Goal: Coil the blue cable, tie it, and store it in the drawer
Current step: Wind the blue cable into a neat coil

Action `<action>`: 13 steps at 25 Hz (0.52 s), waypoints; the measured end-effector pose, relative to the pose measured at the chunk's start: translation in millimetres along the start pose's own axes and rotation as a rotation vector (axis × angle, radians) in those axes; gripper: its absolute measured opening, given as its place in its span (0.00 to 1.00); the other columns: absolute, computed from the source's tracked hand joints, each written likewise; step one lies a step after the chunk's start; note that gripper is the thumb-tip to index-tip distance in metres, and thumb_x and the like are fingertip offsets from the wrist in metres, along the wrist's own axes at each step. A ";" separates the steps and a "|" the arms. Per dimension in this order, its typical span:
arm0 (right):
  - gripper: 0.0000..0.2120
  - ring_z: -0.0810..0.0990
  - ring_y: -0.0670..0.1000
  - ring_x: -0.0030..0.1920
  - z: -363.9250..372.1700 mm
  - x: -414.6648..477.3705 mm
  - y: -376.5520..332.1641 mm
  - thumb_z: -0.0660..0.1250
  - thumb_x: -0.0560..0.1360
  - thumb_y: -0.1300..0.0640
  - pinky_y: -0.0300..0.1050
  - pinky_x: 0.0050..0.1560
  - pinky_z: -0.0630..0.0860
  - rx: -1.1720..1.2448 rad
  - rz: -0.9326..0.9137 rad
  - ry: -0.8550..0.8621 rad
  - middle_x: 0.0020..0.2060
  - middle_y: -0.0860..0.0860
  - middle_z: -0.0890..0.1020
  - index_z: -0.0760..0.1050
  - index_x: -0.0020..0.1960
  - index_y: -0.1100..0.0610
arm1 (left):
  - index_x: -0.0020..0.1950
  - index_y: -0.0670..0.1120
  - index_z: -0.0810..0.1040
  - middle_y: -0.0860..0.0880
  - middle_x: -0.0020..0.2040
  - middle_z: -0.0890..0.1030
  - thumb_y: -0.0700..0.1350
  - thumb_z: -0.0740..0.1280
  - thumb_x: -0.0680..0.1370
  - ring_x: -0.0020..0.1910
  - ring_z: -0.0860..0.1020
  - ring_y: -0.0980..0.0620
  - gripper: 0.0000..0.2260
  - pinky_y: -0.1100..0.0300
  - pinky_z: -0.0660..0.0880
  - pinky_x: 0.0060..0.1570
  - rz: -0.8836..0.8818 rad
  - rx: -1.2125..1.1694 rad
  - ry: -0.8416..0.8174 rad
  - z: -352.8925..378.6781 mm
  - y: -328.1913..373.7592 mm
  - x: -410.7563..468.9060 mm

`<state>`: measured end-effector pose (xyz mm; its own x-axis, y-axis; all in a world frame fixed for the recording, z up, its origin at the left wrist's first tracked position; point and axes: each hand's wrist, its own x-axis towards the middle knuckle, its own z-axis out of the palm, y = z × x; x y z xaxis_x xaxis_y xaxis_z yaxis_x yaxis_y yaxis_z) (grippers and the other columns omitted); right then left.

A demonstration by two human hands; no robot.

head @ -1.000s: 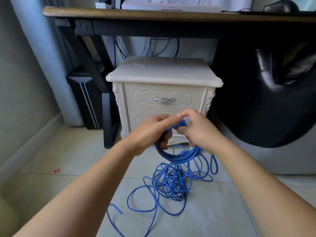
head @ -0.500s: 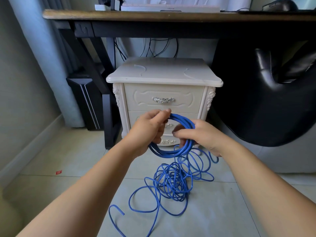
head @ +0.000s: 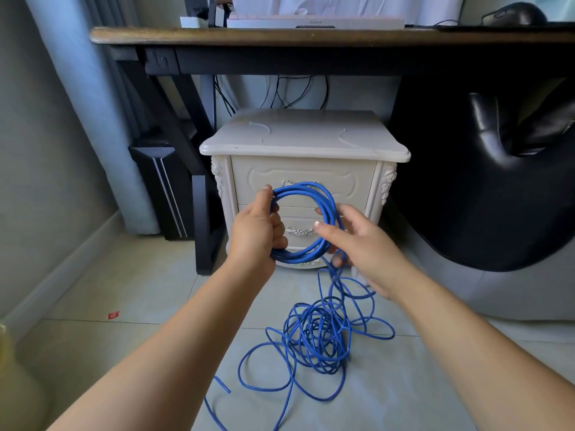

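Blue cable (head: 327, 204), partly coiled. Several turns are sitting together as one ring held in the air in front of the nightstand (head: 298, 135), at the height of its two drawer fronts. The ring's open face is turning toward the camera, so its plane is standing roughly upright. Its longer axis is running top to bottom, leaning slightly to the right at the top.

From the ring's lower right a single strand is dropping to the loose tangle (head: 317, 340) lying on the tiled floor (head: 124, 275). One free end (head: 222, 384) is pointing toward the lower left of the view.

The left hand (head: 256, 231) is gripping the ring's left side, fingers curled round the gathered turns. The right hand (head: 364, 244) is cupping the right side loosely, thumb in front and fingers behind, with the feeding strand passing down through it.

Judged progress: coiling is under way, and most of the length appears to be waiting on the floor. No tie is showing on the ring. The upper drawer (head: 342, 185) and lower drawer (head: 354, 225) are both sitting closed, so tying and storing are yet to come.

Behind, a wooden surface (head: 280, 35) is carrying a keyboard (head: 314, 22) and a mouse (head: 513, 14); a black chair (head: 497, 181) is standing to the right.
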<state>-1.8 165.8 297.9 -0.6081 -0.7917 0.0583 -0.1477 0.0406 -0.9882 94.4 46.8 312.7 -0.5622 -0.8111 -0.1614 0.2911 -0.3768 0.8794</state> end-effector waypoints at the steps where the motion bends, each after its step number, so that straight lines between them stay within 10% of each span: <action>1: 0.05 0.80 0.48 0.39 7.9 -1.8 1.6 0.65 0.79 0.52 0.45 0.39 0.79 -0.006 -0.019 0.026 0.39 0.46 0.82 0.75 0.55 0.46 | 0.37 0.47 0.67 0.54 0.24 0.58 0.50 0.61 0.82 0.21 0.54 0.56 0.15 0.64 0.52 0.22 0.022 -0.003 0.027 1.2 -2.8 -1.6; 8: 0.06 0.77 0.45 0.26 13.2 3.8 5.3 0.57 0.83 0.55 0.47 0.39 0.79 -0.052 -0.105 0.250 0.29 0.48 0.72 0.71 0.50 0.48 | 0.45 0.42 0.74 0.49 0.27 0.69 0.45 0.57 0.82 0.25 0.69 0.52 0.11 0.60 0.72 0.28 -0.061 -0.067 -0.147 -0.8 -16.0 -7.3; 13: 0.05 0.76 0.46 0.30 1.7 4.7 -0.6 0.57 0.83 0.52 0.31 0.28 0.70 -0.471 -0.078 0.064 0.33 0.48 0.73 0.70 0.57 0.49 | 0.61 0.45 0.79 0.48 0.45 0.83 0.46 0.64 0.74 0.42 0.82 0.51 0.16 0.56 0.80 0.43 -0.096 0.352 -0.516 -23.6 5.8 5.2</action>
<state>-3.2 161.0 298.6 -0.6261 -0.7646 0.1529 -0.5230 0.2664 -0.8097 111.4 29.9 306.4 -0.8997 -0.4278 -0.0871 -0.0017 -0.1962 0.9806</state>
